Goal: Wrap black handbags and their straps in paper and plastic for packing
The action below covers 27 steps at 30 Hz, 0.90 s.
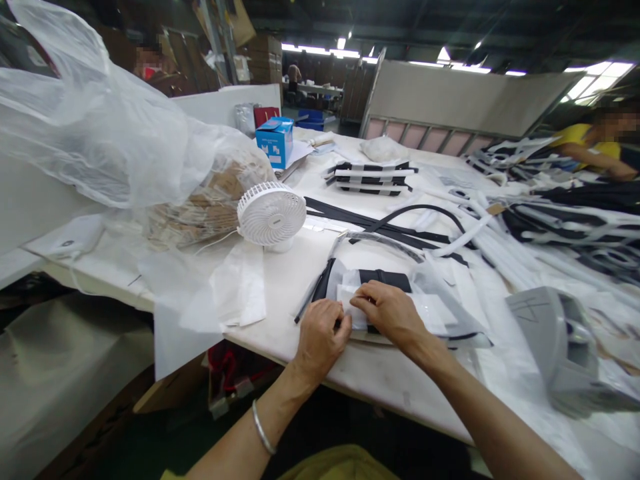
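While pinched beneath left hand (pixel 320 337) and right hand (pixel 391 312) — bagged black strap (pixel 393 279), mostly beyond both.

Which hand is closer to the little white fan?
Left. The left hand lies toward the person from the fan, slightly right; the right hand is farther right. Both pinch the clear bag.

Left hand (pixel 320 337): fingers closed on near edge of flat clear plastic packet (pixel 440 310).
Right hand (pixel 389 312): touching left hand, pinching same packet.
Beyond grip: folded black strap (pixel 387 279) inside packet.
Far left of grip: small round white plastic fan (pixel 271 215).
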Each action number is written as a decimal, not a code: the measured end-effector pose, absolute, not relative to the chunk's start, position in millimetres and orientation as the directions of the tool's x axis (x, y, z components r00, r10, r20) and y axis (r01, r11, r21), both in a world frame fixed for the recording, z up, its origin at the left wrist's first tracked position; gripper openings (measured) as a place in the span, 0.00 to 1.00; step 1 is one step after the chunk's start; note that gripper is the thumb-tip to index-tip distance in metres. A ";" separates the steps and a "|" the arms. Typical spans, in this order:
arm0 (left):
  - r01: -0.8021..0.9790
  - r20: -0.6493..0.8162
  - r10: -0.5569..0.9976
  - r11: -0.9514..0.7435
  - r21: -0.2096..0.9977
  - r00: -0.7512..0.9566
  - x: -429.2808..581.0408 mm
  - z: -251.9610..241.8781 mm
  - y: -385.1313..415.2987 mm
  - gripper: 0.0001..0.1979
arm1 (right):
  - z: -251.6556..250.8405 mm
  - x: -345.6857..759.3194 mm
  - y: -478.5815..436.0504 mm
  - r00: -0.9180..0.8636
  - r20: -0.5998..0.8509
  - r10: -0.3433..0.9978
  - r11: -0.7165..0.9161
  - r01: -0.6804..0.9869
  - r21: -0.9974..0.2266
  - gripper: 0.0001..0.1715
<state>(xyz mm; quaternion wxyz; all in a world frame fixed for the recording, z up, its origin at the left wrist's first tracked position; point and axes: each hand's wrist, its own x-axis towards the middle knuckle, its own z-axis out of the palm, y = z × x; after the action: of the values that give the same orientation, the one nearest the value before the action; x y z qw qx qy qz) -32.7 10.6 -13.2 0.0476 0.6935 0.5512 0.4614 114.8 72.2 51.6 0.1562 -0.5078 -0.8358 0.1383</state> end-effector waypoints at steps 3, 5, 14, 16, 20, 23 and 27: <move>0.752 0.600 0.798 -0.360 0.553 -0.059 -29.3 -13.1 11.6 0.11 | 47.6 116.4 83.4 -0.437 0.038 0.899 0.399 0.780 -0.481 0.10; 0.773 0.592 0.803 -0.331 0.541 -0.071 -28.0 -13.1 12.3 0.11 | 42.6 117.0 88.4 -0.412 0.010 0.911 0.360 0.783 -0.508 0.09; 0.849 0.543 0.835 -0.223 0.479 -0.086 -25.6 -10.2 15.7 0.11 | 33.6 117.3 91.4 -0.363 0.007 0.932 0.307 0.777 -0.550 0.08; 0.867 0.541 0.837 -0.209 0.453 -0.081 -25.5 -8.8 16.9 0.11 | 33.5 117.2 91.8 -0.364 0.007 0.931 0.307 0.775 -0.552 0.08; 0.890 0.564 0.825 -0.228 0.395 -0.039 -25.2 -2.5 14.3 0.08 | 33.0 116.4 92.8 -0.360 0.002 0.933 0.303 0.782 -0.545 0.07; 0.895 0.671 0.738 -0.342 0.286 0.068 -21.0 1.3 4.0 0.03 | 33.6 115.9 94.3 -0.369 -0.021 0.929 0.300 0.788 -0.538 0.06; 0.893 0.657 0.721 -0.420 0.160 0.222 -8.3 -3.5 -13.3 0.11 | 36.8 115.3 97.2 -0.376 -0.057 0.925 0.292 0.798 -0.528 0.06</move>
<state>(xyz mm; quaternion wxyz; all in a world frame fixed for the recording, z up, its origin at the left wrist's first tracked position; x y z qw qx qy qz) -8.3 -13.3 -3.5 -0.1271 0.7711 0.5232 0.3398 115.3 97.2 36.8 0.1306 -0.5430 -0.7931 0.2433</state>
